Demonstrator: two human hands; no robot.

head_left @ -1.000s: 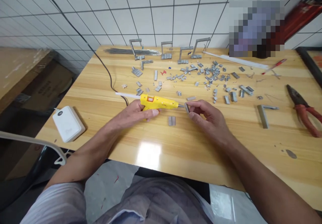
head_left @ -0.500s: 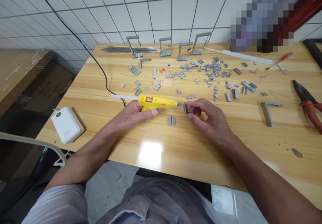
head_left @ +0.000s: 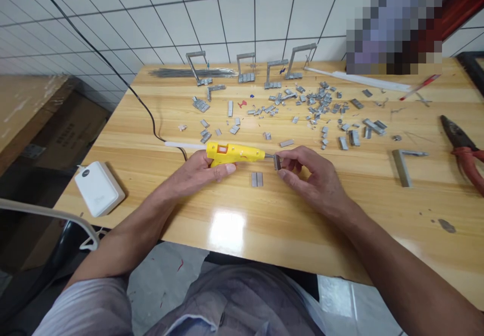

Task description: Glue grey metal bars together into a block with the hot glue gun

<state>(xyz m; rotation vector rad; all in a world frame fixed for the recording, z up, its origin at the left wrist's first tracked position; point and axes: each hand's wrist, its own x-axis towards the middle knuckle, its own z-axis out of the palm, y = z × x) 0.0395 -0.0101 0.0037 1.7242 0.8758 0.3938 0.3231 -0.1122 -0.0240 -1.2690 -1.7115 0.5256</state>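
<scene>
A yellow hot glue gun (head_left: 242, 153) lies in the grip of my left hand (head_left: 202, 171), its nozzle pointing right and a white glue stick (head_left: 181, 145) poking out of its back. Between thumb and fingers, my right hand (head_left: 312, 175) pinches a small grey strip of staples (head_left: 277, 162), held upright. The nozzle tip meets or nearly meets the strip's left side; I cannot tell which. On the table just below the nozzle rest two short grey staple strips (head_left: 257, 179), side by side.
Several small frames built of staple strips (head_left: 245, 77) stand along the tiled wall. Loose staple pieces (head_left: 321, 102) are scattered mid-table. Red-handled pliers (head_left: 467, 157) and an L-shaped staple piece (head_left: 403, 169) lie right. A white power bank (head_left: 99, 189) sits left, near a black cable (head_left: 153, 122).
The camera view has shifted slightly. Both hands, the glue gun and the pinched strip keep nearly the same positions relative to each other.
</scene>
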